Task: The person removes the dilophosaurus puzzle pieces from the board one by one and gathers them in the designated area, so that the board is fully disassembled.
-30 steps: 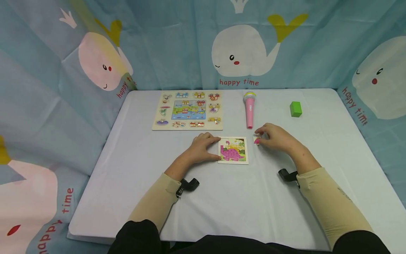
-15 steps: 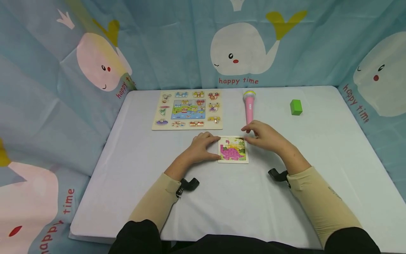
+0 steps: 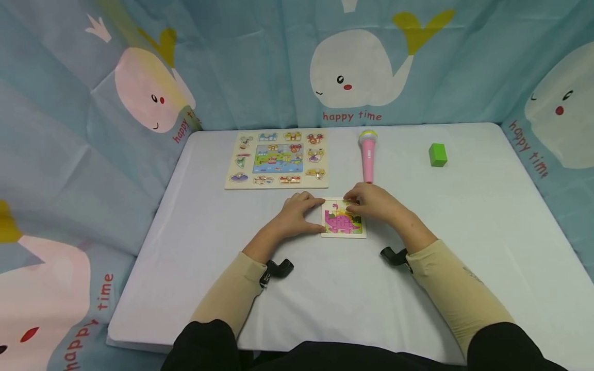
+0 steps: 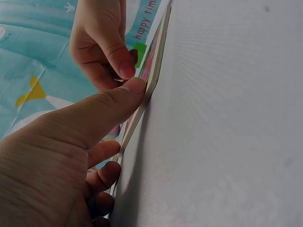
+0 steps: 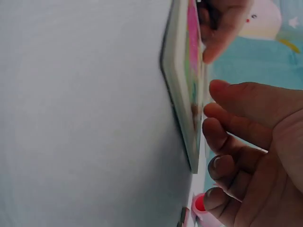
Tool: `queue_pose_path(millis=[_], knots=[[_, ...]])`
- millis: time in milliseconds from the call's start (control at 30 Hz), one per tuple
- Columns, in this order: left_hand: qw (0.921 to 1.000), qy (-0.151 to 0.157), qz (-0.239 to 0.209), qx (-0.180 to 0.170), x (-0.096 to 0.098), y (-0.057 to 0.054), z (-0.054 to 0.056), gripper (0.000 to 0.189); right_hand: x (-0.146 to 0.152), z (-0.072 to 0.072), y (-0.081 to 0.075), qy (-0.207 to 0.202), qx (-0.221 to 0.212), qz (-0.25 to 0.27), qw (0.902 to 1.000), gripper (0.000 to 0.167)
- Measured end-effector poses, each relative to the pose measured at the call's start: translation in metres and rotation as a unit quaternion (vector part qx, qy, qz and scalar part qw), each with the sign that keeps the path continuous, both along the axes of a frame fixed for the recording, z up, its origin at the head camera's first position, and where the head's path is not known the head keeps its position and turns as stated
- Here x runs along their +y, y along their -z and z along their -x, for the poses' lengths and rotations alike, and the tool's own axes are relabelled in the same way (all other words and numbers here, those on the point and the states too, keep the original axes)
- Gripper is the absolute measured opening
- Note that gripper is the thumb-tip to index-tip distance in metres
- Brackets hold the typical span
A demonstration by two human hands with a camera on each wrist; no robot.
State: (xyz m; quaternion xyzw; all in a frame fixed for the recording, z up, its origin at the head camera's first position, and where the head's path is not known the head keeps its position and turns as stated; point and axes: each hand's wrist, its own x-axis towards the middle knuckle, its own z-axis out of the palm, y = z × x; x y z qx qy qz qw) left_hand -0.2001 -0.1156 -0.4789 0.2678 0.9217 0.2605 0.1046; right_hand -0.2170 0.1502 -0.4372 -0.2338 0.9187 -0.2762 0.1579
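Observation:
A small framed jigsaw puzzle (image 3: 343, 235) with a pink dinosaur picture lies on the white table in the head view. My left hand (image 3: 295, 216) grips its left edge, thumb near the lower corner and index finger near the upper one. Over the puzzle's upper right part is my right hand (image 3: 373, 202), thumb and index finger drawn together at the small puzzle piece seen in them earlier. The fingers hide that piece now. In the right wrist view, the right thumb (image 5: 236, 97) is close to the index fingertip, just above the frame (image 5: 182, 109).
A pegged wooden puzzle board (image 3: 277, 184) lies at the back left. Behind my right hand is a pink toy microphone (image 3: 368, 157), its lower end partly hidden. A green block (image 3: 438, 155) stands at the back right. Whale-print cloth (image 3: 260, 67) hangs behind the table.
My right hand has carried the small puzzle piece from the table, right of the frame, leftward over the puzzle. The left hand keeps its grip on the frame.

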Motion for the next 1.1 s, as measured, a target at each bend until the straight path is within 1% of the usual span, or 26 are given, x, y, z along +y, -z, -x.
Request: queue_pose_path(millis=[100, 200, 367, 567, 800, 1100], knots=[[1.0, 0.001, 0.003, 0.0, 0.001, 0.001, 0.0, 0.081, -0.004, 0.0, 0.001, -0.001, -0.008, -0.021, 0.9997, 0.032], [1.0, 0.003, 0.005, -0.002, 0.001, 0.0, 0.0, 0.081, -0.007, -0.001, 0.001, 0.008, -0.02, -0.032, 0.9993, 0.033], [1.0, 0.001, 0.007, 0.0, 0.001, -0.001, 0.0, 0.081, -0.01, 0.0, 0.001, 0.03, -0.036, -0.021, 0.9987, 0.033], [1.0, 0.001, 0.003, 0.001, 0.0, 0.0, 0.001, 0.08, -0.012, 0.001, 0.0, 0.029, -0.022, -0.018, 0.9992, 0.03], [1.0, 0.001, 0.007, 0.002, 0.0, 0.0, 0.0, 0.081, -0.013, 0.001, 0.002, 0.03, -0.008, -0.03, 0.999, 0.037], [1.0, 0.002, 0.007, 0.001, -0.001, 0.001, 0.0, 0.081, -0.012, 0.004, 0.003, 0.01, 0.01, -0.035, 0.9993, 0.036]])
